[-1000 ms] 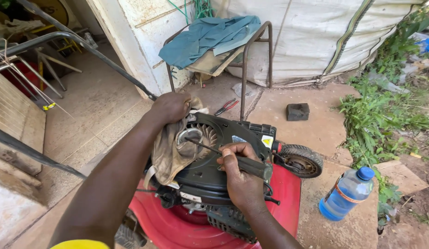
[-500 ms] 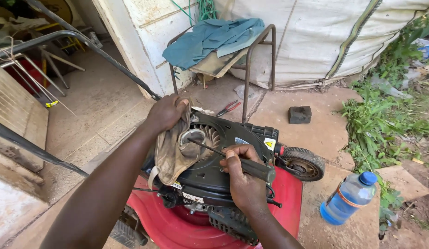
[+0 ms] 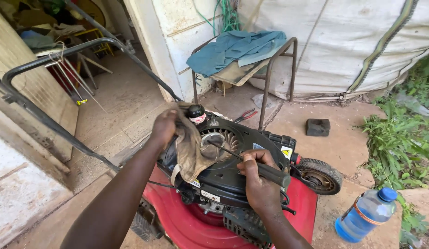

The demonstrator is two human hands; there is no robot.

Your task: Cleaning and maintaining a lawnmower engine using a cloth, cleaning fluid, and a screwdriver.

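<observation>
A red lawn mower [image 3: 191, 226] with a black engine cover [image 3: 233, 170] sits below me on the paved ground. My left hand [image 3: 164, 127] grips a dirty tan rag [image 3: 190, 150] that drapes over the engine's left side, beside a small black cap [image 3: 195, 111]. My right hand [image 3: 257, 177] is closed around the black handle of a screwdriver [image 3: 269, 171]. Its thin shaft points up-left into the slotted fan grille [image 3: 221, 138] on top of the engine.
The mower's black handlebar [image 3: 48, 60] rises to the left. A metal stand [image 3: 269, 74] draped with a blue cloth [image 3: 233, 48] stands behind. Red-handled pliers [image 3: 245, 115], a dark block [image 3: 317, 127] and a blue-capped water bottle [image 3: 365, 214] lie around; weeds grow at right.
My left hand and the rag have shifted a little along the engine's left side, uncovering the small black cap. My right hand still holds the screwdriver at the fan grille.
</observation>
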